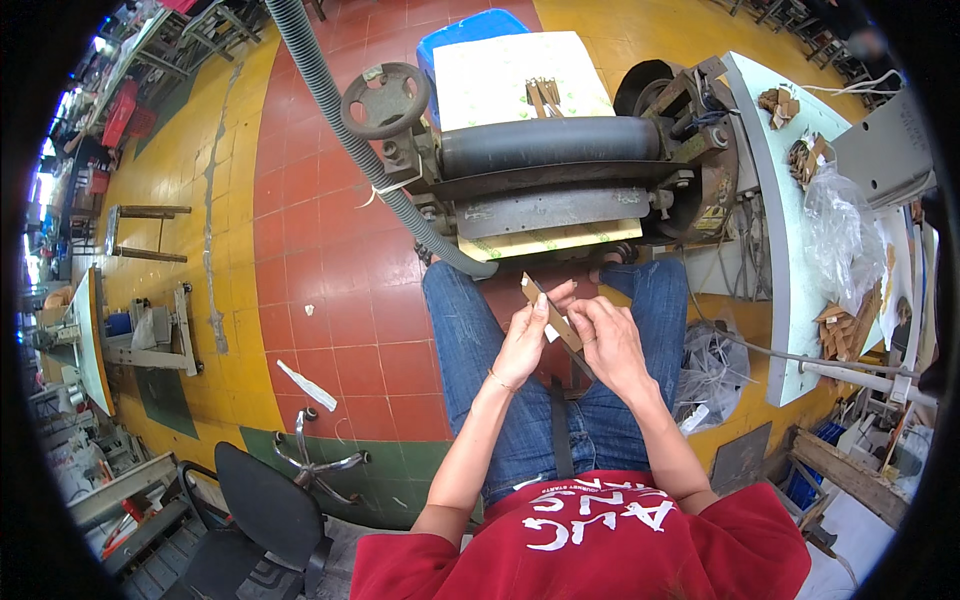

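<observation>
Above my lap, a narrow flat brown strip [560, 325] slants between my two hands, with small white patches along it. My left hand [522, 345] grips it, thumb lying on top. The fingers of my right hand [610, 345] are pinched together at the strip's right edge; whether they also hold something small is hidden. Just beyond my knees stands a machine with a wide dark roller [550, 148] and a curved metal guard plate [552, 212] in front of it.
Behind the roller, several brown strips [543, 97] lie on a pale board [480, 75] over a blue bin [470, 32]. A grey hose [335, 105] runs down on the left. At right, a table [790, 230] bears brown pieces and a clear plastic bag [842, 235]. A black chair [268, 505] stands lower left.
</observation>
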{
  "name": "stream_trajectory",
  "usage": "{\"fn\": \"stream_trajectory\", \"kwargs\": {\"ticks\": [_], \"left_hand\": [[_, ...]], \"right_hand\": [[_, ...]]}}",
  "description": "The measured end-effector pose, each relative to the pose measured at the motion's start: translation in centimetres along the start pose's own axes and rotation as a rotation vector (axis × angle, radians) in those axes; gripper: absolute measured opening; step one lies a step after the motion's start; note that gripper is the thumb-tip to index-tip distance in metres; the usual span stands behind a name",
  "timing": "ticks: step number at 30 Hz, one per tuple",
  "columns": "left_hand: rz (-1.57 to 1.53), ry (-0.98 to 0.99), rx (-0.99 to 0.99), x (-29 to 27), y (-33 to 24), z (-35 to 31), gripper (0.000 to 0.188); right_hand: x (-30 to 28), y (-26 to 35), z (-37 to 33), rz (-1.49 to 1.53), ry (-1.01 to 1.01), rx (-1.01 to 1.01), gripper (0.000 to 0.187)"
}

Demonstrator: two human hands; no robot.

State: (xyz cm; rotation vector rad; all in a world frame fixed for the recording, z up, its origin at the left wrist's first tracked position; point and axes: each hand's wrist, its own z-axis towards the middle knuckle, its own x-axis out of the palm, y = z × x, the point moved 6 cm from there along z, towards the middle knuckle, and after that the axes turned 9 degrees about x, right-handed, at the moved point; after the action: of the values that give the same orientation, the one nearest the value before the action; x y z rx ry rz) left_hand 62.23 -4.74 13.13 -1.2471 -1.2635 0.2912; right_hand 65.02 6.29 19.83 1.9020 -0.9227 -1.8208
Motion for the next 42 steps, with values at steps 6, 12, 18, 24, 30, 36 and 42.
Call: {"fn": "stream_trajectory", "kwargs": {"ticks": [6,12,18,24,30,36,42], "left_hand": [[-0.013,-0.018,0.007,-0.1,0.1,0.1,0.056],[0.019,-0.001,-0.094,-0.2,0.4,-0.1,0.057],[0.215,0.006,-0.062,-0.3,0.3,0.3,0.054],[-0.037,-0.042,-0.122,-0.4,0.9,0.4,0.054],[0.067,-0.023,-0.048,-1.1,0.3,0.8,0.054],[-0.032,0.007,-0.153,-0.9,1.3,2.0,0.069],[0.077,-0.062,-0.19,-1.9,2.0,2.3,0.078]], "right_hand": [[0.1,0.1,0.0,-0.059,0.029,-0.06,0.013],[0.2,0.6,-0.1,-0.227,-0.029,-0.175,0.011],[0.2,1.0,-0.5,-0.339,-0.128,-0.208,0.011],[0.2,-0.5,-0.2,-0.08,-0.02,0.003,0.017],[2.6,-3.6,-0.9,0.639,0.325,0.399,0.017],[3.9,-5.5,0.3,0.887,0.204,0.461,0.02],[4.7,-7.9,7.0,0.874,0.031,0.665,0.021]]}}
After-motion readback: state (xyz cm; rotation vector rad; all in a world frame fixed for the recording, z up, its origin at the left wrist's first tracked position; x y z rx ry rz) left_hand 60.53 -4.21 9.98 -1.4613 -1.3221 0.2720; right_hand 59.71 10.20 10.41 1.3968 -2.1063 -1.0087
